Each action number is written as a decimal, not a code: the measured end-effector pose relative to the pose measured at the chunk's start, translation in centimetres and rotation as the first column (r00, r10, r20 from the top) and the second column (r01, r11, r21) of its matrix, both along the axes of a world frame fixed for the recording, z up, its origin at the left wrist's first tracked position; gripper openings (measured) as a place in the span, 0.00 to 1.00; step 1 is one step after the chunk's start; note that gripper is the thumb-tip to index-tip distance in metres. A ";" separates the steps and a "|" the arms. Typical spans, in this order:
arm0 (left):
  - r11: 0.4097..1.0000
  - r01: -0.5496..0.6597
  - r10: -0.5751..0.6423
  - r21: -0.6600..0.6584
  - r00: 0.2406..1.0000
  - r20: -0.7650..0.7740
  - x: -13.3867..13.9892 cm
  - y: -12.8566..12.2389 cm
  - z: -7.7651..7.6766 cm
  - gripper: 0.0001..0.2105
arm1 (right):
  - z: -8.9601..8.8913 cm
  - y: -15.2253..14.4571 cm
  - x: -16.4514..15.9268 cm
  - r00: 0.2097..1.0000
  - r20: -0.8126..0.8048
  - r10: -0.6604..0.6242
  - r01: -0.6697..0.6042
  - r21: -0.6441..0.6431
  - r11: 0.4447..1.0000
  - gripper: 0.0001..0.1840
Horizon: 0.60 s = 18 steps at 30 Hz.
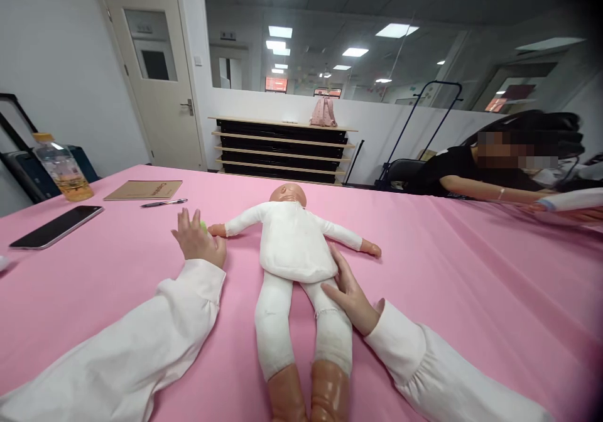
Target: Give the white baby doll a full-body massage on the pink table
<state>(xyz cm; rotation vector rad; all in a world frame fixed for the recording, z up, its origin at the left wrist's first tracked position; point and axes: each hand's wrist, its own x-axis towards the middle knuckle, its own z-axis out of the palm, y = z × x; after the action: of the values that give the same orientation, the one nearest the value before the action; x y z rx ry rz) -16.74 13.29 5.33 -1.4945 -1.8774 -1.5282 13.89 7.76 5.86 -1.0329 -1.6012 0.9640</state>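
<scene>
A baby doll (pixel 296 240) with a white cloth body and bare plastic head, hands and lower legs lies on its back, legs towards me and arms spread. My left hand (pixel 195 240) is raised beside the doll's hand on the left, fingers spread. A small yellow-green thing (pixel 203 226) shows partly behind that hand; its kind is hidden. On the other side, my right hand (pixel 351 296) rests against the doll's hip and upper thigh, fingers stretched out and thumb apart on the leg.
Pink cloth (pixel 424 271) covers the table. Towards the left lie a phone (pixel 56 227), a brown notebook (pixel 144 189) and a pen (pixel 164 203), with a bottle (pixel 63 167) standing behind. At the right a person (pixel 471 167) leans over the table, arm stretched out.
</scene>
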 end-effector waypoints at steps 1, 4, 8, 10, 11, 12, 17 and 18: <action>0.999 -0.033 0.035 -0.035 0.999 0.039 0.0 0.1 -0.1 0.37 | 0.2 0.0 -0.1 0.997 -0.067 -0.033 0.038 0.070 0.997 0.39; 0.992 -0.099 0.109 -0.075 0.985 0.131 0.4 0.1 -0.5 0.40 | 1.8 -0.8 -0.5 0.970 -0.244 -0.015 0.079 0.257 0.963 0.23; 0.983 -0.170 0.182 -0.068 0.949 0.258 1.1 0.2 -0.9 0.41 | 4.2 -3.0 -1.3 0.825 -0.434 0.363 -0.405 -0.004 0.914 0.16; 0.965 -0.225 0.261 -0.137 0.882 0.391 1.0 0.6 -0.9 0.39 | 4.5 -3.7 -1.8 0.647 -0.623 0.440 -0.697 -0.249 0.672 0.20; 0.951 -0.238 0.303 -0.195 0.834 0.461 0.8 0.8 -0.9 0.37 | 4.4 -3.9 -2.0 0.580 -0.705 0.409 -0.779 -0.333 0.531 0.22; 0.939 -0.229 0.333 -0.254 0.789 0.517 0.5 1.0 -0.8 0.36 | 4.2 -3.9 -2.1 0.541 -0.762 0.356 -0.822 -0.390 0.415 0.24; 0.921 -0.060 0.289 -0.385 0.769 0.570 -1.1 1.2 -1.0 0.32 | 3.0 -3.1 -2.3 0.525 -0.837 0.154 -0.836 -0.474 0.276 0.30; 0.923 -0.035 0.264 -0.382 0.780 0.567 -1.1 1.1 -1.1 0.30 | 3.0 -3.1 -2.2 0.526 -0.838 0.142 -0.835 -0.477 0.275 0.30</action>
<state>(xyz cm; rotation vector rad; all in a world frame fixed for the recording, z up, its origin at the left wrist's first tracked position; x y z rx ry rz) -17.89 14.42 4.22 -0.9692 -2.6925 -1.8131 11.65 4.67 8.82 -0.5036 -0.6916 2.5371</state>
